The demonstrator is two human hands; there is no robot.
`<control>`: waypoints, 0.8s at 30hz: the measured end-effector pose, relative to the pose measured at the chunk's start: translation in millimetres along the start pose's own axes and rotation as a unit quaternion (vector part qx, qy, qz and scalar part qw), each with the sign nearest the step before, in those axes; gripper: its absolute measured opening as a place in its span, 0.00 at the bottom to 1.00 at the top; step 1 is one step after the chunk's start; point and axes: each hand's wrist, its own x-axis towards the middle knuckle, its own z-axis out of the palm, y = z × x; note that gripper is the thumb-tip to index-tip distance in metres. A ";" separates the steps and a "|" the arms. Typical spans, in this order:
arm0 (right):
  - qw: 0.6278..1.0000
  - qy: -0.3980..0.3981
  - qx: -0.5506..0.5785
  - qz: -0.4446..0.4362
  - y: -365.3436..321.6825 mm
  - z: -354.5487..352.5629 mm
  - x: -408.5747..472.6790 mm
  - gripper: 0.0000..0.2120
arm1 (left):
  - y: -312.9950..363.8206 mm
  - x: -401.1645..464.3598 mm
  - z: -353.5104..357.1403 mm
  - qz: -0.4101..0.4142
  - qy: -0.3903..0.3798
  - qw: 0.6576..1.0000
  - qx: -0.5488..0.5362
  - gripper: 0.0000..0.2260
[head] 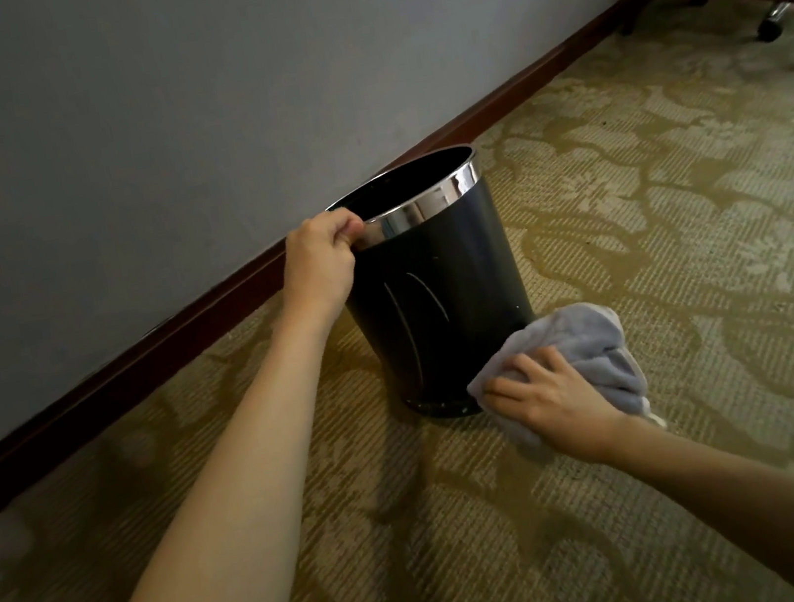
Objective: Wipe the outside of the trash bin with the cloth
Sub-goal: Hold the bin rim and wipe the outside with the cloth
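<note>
Head view: dark trash bin (pixel 440 288), chrome rim, on patterned carpet (pixel 632 222) near the wall's baseboard (pixel 134 363). Left hand (pixel 321 260) pinches the rim; right hand (pixel 550 396) presses a bunched grey cloth (pixel 583 339) against the lower right side. Wiping seems underway; most of the outside likely remains.

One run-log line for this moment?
left hand grips chrome rim | right hand presses grey cloth low on black cylindrical trash bin | carpet
</note>
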 end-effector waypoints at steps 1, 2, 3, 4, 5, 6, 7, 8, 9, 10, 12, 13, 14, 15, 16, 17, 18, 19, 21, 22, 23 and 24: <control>1.000 0.025 0.006 0.011 1.4 -4.7 2.7 0.18 | 1.1 1.3 1.3 0.003 0.001 1.000 -0.003 0.11; 0.998 0.054 0.017 0.032 4.0 -12.7 7.8 0.17 | 2.2 1.9 2.4 0.005 0.001 1.000 -0.005 0.11; 0.993 0.094 0.025 0.059 6.5 -21.9 13.8 0.18 | 2.8 2.2 3.5 0.007 0.000 1.000 -0.006 0.12; 0.988 0.129 0.037 0.081 11.4 -31.7 26.1 0.19 | 3.1 2.4 4.7 0.011 0.000 1.000 -0.004 0.12; 0.981 0.166 0.049 0.087 15.7 -40.2 38.3 0.20 | 3.5 2.7 6.3 0.015 0.000 1.000 0.000 0.12; 0.975 0.190 0.087 0.080 19.4 -51.4 52.5 0.21 | 4.2 3.1 7.9 0.018 0.000 1.000 0.004 0.11; 0.966 0.216 0.127 0.063 23.1 -60.1 66.5 0.21 | 5.2 3.3 9.2 0.020 -0.001 1.000 0.007 0.11; 0.959 0.238 0.142 0.057 24.1 -67.6 76.6 0.19 | 6.0 3.5 10.3 0.021 -0.002 1.000 0.012 0.11; 0.955 0.261 0.115 0.083 23.8 -69.0 83.6 0.16 | 6.5 3.8 10.5 0.023 -0.001 1.000 0.016 0.11; 0.950 0.275 0.074 0.130 20.3 -70.2 86.5 0.19 | 6.3 4.2 9.9 0.023 0.000 1.000 0.017 0.11; 0.949 0.266 0.034 0.165 12.5 -65.6 83.1 0.27 | 4.5 3.7 7.2 0.020 -0.004 1.000 0.014 0.11; 0.951 0.270 0.011 0.147 7.9 -60.2 77.6 0.26 | 3.8 2.8 6.0 0.020 -0.007 1.000 0.013 0.12; 0.958 0.260 -0.023 0.122 4.6 -53.3 73.2 0.23 | 3.8 1.8 5.2 0.022 -0.010 1.000 0.014 0.12; 0.961 0.253 -0.056 0.097 1.3 -43.0 66.1 0.21 | 4.2 0.9 5.0 0.023 -0.013 1.000 0.015 0.12; 0.968 0.226 -0.072 0.077 -0.4 -35.7 59.1 0.22 | 4.7 0.5 5.1 0.024 -0.015 0.999 0.016 0.12; 0.977 0.190 -0.080 0.059 -2.7 -28.9 51.0 0.24 | 5.5 0.5 5.4 0.025 -0.017 0.999 0.016 0.12; 0.987 0.133 -0.080 0.046 -7.1 -22.4 41.4 0.27 | 6.3 0.9 6.0 0.026 -0.019 0.999 0.016 0.12; 0.993 0.080 -0.081 0.035 -12.0 -15.2 31.4 0.30 | 7.2 1.6 6.4 0.028 -0.021 0.999 0.018 0.12; 0.997 -0.015 -0.076 0.022 -18.2 -2.7 14.9 0.31 | 7.9 2.2 7.6 0.031 -0.025 0.999 0.023 0.12; 0.996 -0.053 -0.069 0.020 -20.4 2.0 9.2 0.30 | 7.8 2.9 8.0 0.032 -0.028 0.999 0.026 0.12; 0.995 -0.075 -0.058 0.018 -21.1 7.7 4.1 0.28 | 7.5 3.2 9.0 0.034 -0.032 0.998 0.030 0.11; 0.995 -0.092 -0.042 0.021 -21.4 10.4 0.3 0.27 | 7.4 3.4 10.5 0.037 -0.035 0.998 0.034 0.11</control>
